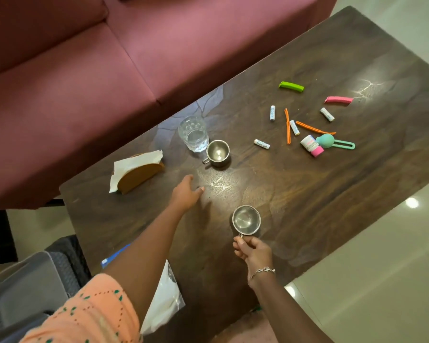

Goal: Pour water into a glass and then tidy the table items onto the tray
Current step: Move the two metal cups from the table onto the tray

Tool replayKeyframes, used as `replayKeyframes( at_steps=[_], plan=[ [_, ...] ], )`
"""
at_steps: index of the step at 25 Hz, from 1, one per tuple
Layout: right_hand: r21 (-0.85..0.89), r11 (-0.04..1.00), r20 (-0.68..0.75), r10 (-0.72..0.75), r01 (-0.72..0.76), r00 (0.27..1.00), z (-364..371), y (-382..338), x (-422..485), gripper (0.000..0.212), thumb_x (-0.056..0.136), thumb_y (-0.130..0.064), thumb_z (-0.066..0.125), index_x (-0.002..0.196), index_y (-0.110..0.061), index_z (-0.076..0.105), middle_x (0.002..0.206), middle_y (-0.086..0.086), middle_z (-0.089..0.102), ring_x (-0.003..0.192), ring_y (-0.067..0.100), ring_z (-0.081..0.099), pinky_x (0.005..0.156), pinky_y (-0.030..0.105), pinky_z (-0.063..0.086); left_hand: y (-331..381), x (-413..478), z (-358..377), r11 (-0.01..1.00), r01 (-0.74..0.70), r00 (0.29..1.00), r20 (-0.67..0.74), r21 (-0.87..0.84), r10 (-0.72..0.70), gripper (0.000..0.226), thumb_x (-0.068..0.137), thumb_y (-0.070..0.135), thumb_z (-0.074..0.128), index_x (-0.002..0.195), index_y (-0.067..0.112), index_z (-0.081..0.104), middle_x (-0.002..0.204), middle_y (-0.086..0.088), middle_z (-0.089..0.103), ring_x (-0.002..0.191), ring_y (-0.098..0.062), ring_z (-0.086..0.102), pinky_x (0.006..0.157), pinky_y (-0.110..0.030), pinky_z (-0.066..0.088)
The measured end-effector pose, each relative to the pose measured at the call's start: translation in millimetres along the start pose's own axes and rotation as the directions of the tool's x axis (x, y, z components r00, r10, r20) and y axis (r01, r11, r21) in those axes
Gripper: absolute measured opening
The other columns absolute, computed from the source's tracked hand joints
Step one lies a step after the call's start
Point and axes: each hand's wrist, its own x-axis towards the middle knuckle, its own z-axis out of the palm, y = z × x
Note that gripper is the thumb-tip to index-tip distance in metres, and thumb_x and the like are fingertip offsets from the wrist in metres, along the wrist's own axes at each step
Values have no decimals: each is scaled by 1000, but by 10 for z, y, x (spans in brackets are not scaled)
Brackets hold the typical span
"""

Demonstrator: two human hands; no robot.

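Tray [22, 290] sits nearest me at the lower left, grey, off the table's near corner and partly cut by the frame edge; I note nothing on the part I can see. A clear plastic bag [164, 305] lies at the table's near edge, part hidden under my left forearm.

My right hand [253, 251] is pinched on the handle of the near steel cup [246, 220], which stands upright on the table [307, 194]. Risk: the pinch takes only the thin handle, so a loaded or quick lift could let the cup swing and tip. I cannot tell whether it holds any liquid.

My left hand [186, 194] hovers with fingers spread and grips nothing, palm down, well short of the far steel cup [218, 153]. That cup stands just beside the glass [193, 133], possibly touching; the glass appears to hold water. Risk: a careless reach for the cup could knock the glass and spill it toward the napkin holder [136, 173].

Farther right, batteries, clips and a small bottle [311, 144] lie scattered. Risk: the round batteries [272, 113] may roll if brushed.
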Motion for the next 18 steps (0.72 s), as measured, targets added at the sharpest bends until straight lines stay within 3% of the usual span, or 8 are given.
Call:
replayKeyframes(
  at_steps=[4, 10, 13, 15, 18],
  plan=[
    [-38, 992, 72, -114, 117, 991, 107, -383, 104, 13, 82, 6, 59, 73, -3, 64, 69, 7, 64, 55, 2, 63, 51, 11, 50, 227, 435, -104, 998, -49, 999, -18, 25, 50, 50, 94, 24, 47, 141, 17, 30, 133, -16, 50, 121, -30, 48, 103, -39, 39],
    [-63, 972, 112, -218, 226, 969, 147, -825, 237, 14, 80, 10, 60, 71, -1, 62, 68, 10, 63, 50, 1, 64, 53, 10, 52, 331, 943, 12, 999, -28, 999, 25, 42, 27, 27, 94, 18, 46, 117, 7, 56, 120, -14, 61, 106, -27, 56, 89, -32, 41],
    [-75, 968, 119, -230, 239, 966, 157, -886, 241, 13, 79, 11, 59, 71, 0, 62, 68, 12, 63, 50, 1, 64, 52, 9, 52, 239, 1024, 143, 998, 27, 1000, -4, -57, -27, 15, 91, 15, 51, 84, 8, 62, 91, -14, 68, 87, -27, 63, 79, -32, 48],
    [-98, 963, 124, -237, 249, 964, 181, -895, 212, 14, 79, 12, 59, 71, 1, 62, 68, 12, 62, 50, 1, 64, 51, 9, 51, 188, 969, 214, 977, 87, 996, 10, -195, -86, 25, 90, 11, 55, 65, 13, 53, 69, -8, 63, 63, -19, 58, 63, -28, 49],
    [-126, 954, 133, -256, 272, 958, 228, -905, 152, 14, 79, 13, 58, 71, 2, 62, 68, 11, 62, 49, 0, 64, 51, 8, 51, 111, 810, 263, 884, 193, 981, 93, -426, -169, 25, 88, 8, 58, 65, 11, 52, 63, -6, 59, 54, -14, 54, 50, -22, 45]
  ],
)
